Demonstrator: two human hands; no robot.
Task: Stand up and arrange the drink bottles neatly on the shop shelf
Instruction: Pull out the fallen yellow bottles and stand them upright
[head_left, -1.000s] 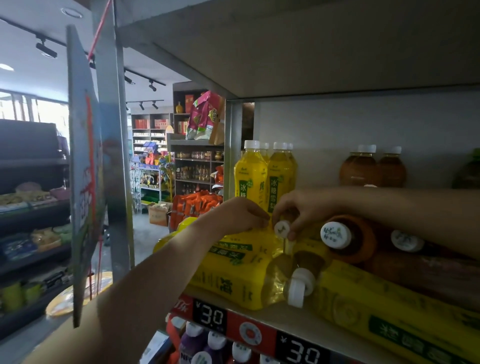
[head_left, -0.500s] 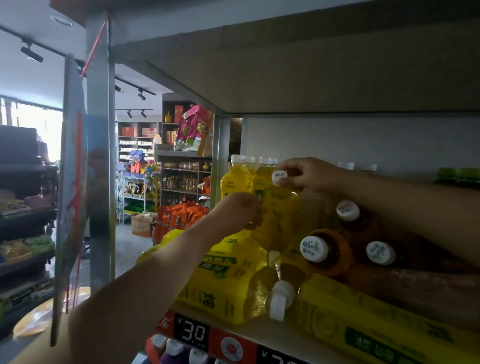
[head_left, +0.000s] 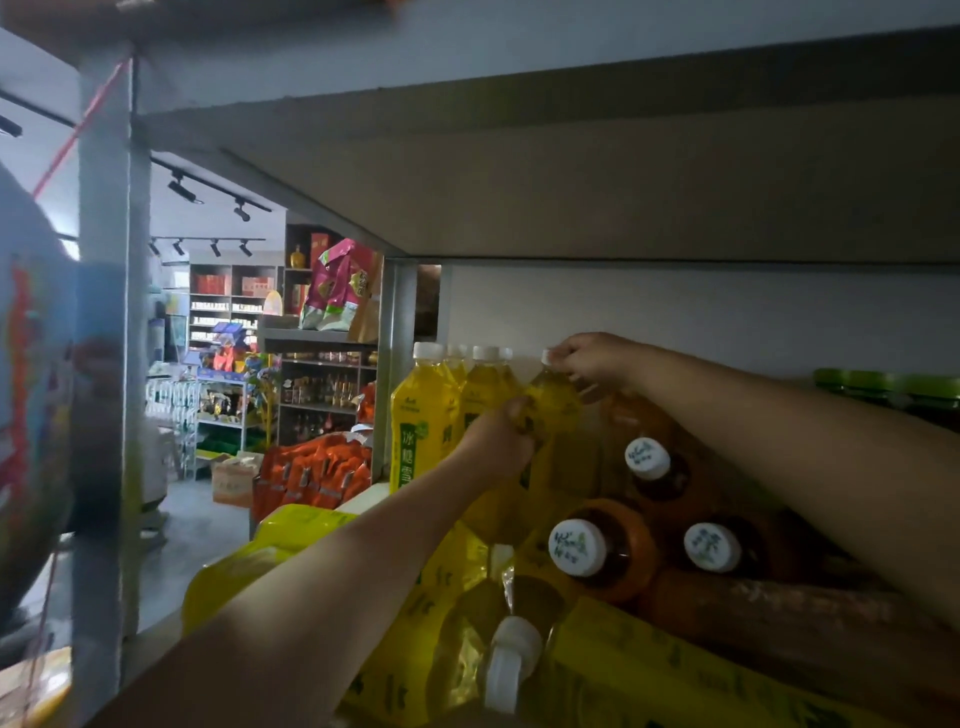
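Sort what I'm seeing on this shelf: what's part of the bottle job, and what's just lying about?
Job:
- held yellow bottle, right hand at its cap, left hand on its body
- standing yellow bottles
- lying yellow bottles
- lying brown bottles
- shelf

Lying about:
- orange packs
- pink bags
- cardboard box

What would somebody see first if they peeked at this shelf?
Probably the two hands on one yellow bottle at the back of the shelf: the right hand pinches its cap end and the left hand grips its body. Next come the brown bottles lying on their sides, white caps facing out, right of centre.
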